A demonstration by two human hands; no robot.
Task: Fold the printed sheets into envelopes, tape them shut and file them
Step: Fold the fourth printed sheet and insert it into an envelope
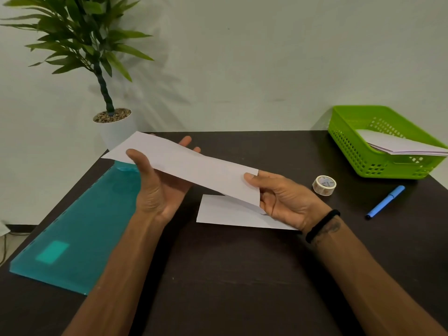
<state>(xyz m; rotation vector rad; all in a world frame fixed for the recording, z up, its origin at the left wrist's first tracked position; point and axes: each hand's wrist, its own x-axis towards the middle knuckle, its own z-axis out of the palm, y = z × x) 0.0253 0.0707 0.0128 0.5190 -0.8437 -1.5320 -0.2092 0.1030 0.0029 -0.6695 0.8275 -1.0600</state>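
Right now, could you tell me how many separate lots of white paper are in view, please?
3: a folded sheet held by both hands, a second sheet on the table beneath, and a stack in the green basket, its count hidden.

The folded sheet (194, 166) between the fingers is plain white, and so is the folded paper (228, 212) lying under the right hand's (283, 200) fingers. The table (242, 275) is very dark brown, the file folder (80, 229) beside the left hand's (157, 183) fingers is see-through teal, and the wrist band (322, 225) is black. Out past the right fingers, the tape roll (324, 185) is white with small marks, the marker pen (385, 202) is blue, and the holey basket (358, 151) is bright green with white sheets (397, 144) in it.
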